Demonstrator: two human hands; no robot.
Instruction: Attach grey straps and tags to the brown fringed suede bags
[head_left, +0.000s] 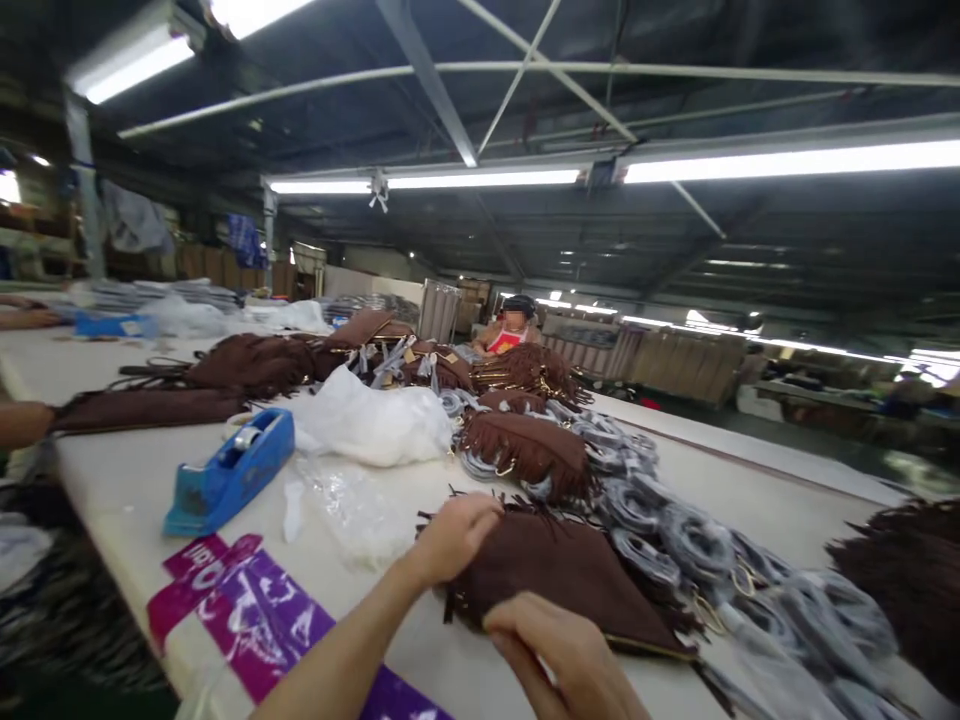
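A flat dark-brown bag [562,565] with fringe and a gold zipper along its near edge lies on the white table in front of me. My left hand [459,535] is closed at its far left corner, where the fringe sticks out. At the near left corner, by the zipper end, my right hand [566,650] has its fingers bent in a pinch at the bag's edge; the fingertips partly hide what they grip. Just behind lies another brown fringed bag [529,450]. Coiled grey wrapped straps [694,540] spread along the right side.
Left of me are a blue tape dispenser [232,470], purple printed plastic packaging [262,620] and white plastic bags [375,415]. More brown bags [255,365] pile up behind. Another person's arm [22,425] reaches in at left; a person [514,325] is across the table.
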